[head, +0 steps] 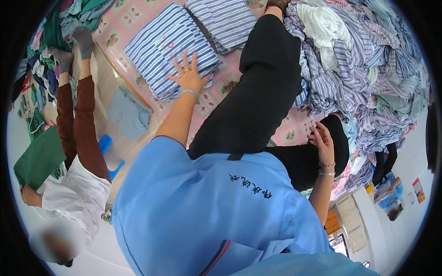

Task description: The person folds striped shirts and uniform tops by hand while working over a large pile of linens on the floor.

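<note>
My left hand [188, 77], fingers spread, lies over the near edge of a stack of folded blue-and-white striped garments [165, 48]. It seems to rest flat on the cloth and grips nothing. Red marks show on the top garment. Just beyond stands a second folded striped stack [224, 22], with thinner stripes. My right hand [322, 139] is raised near my bent knee with its fingers loosely curled and apart, holding nothing. Close to it rises a large heap of loose striped garments [345, 76].
A pink patterned covering [207, 101] lies under the stacks, around my outstretched leg [255, 96]. White cloth [324, 27] tops the heap. Leftward are a light blue garment [129, 112], a blue plastic stool [105, 143] and a person holding green cloth [39, 157]. Another person [390, 189] works at far right.
</note>
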Demonstrator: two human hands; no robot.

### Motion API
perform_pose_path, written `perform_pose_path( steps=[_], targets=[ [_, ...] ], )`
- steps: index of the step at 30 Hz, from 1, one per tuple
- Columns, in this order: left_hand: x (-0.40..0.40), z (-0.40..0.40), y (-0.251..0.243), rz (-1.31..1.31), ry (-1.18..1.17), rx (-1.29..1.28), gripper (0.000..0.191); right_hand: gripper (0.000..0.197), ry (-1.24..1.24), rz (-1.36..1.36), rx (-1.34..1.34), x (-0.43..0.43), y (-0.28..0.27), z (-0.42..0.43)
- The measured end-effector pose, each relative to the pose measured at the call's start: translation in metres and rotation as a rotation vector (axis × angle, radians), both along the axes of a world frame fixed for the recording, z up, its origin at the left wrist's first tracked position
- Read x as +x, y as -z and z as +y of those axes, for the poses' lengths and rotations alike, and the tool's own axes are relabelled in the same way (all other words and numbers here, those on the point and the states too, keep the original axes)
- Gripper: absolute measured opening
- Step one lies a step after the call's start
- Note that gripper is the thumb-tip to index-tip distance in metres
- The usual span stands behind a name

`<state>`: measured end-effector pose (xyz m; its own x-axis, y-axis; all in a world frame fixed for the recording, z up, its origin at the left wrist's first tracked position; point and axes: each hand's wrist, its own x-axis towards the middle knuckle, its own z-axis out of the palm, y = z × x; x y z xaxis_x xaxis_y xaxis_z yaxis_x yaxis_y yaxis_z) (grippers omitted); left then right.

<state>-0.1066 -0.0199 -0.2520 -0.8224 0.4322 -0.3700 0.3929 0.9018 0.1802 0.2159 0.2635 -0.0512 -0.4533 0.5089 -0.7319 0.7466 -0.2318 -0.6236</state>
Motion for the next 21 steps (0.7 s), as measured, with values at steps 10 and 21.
perform_pose_path(
  steps=[10,21],
  targets=[
    [-0.021,0.001,0.027,-0.245,-0.210,-0.231,0.104,0.036,-0.063,0.026,-0.043,0.004,-0.001,-0.015],
    [-0.054,0.019,0.012,-0.226,-0.220,-0.313,0.117,0.035,-0.121,0.093,-0.073,0.023,0.036,-0.026]
  ],
)
